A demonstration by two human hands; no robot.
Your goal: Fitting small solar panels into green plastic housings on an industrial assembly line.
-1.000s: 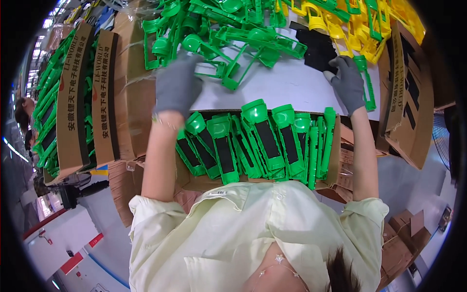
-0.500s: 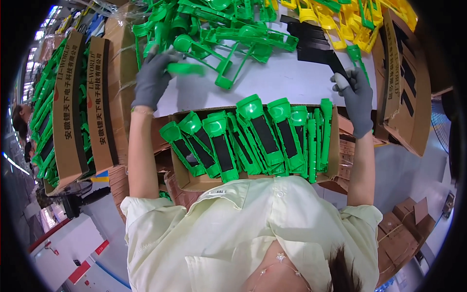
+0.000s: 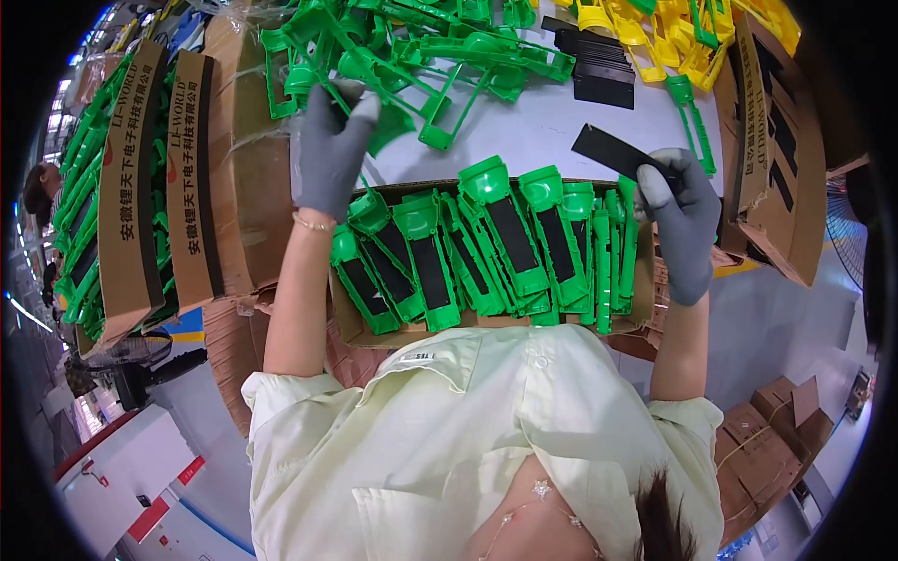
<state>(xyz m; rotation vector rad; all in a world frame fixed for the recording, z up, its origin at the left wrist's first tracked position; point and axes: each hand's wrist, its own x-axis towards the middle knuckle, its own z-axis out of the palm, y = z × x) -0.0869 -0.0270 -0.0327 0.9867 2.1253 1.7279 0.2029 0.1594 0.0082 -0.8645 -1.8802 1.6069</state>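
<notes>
- Where the white bench (image 3: 552, 126) shows bare, lies heaped along its far edge with loose green frames (image 3: 440, 51), and further right with yellow frames (image 3: 655, 37).
- Gloved left hand (image 3: 332, 154), clenched on one green frame at the near edge of that heap.
- Gloved right hand (image 3: 678, 220), pinching a black strip (image 3: 613, 150) at one end, held just above the bench, slanting up to the left.
- Stack of black strips (image 3: 599, 70) flat on the bench, beyond the held one, beside the yellow frames.
- Open carton (image 3: 351, 323) at the bench's near edge, between the arms, packed with a row of green frames fitted with black strips (image 3: 510, 234), leaning one on another.
- Tall brown cartons (image 3: 150, 187) to the left, green parts standing up out of them.
- Another brown carton (image 3: 776, 159) to the right, on its side.
- Grey floor (image 3: 786, 327) below, with flattened cardboard boxes (image 3: 776, 439) lower right and a white cabinet (image 3: 122, 472) lower left.
- Another person (image 3: 42, 187) at the far left edge, small, mostly hidden.
</notes>
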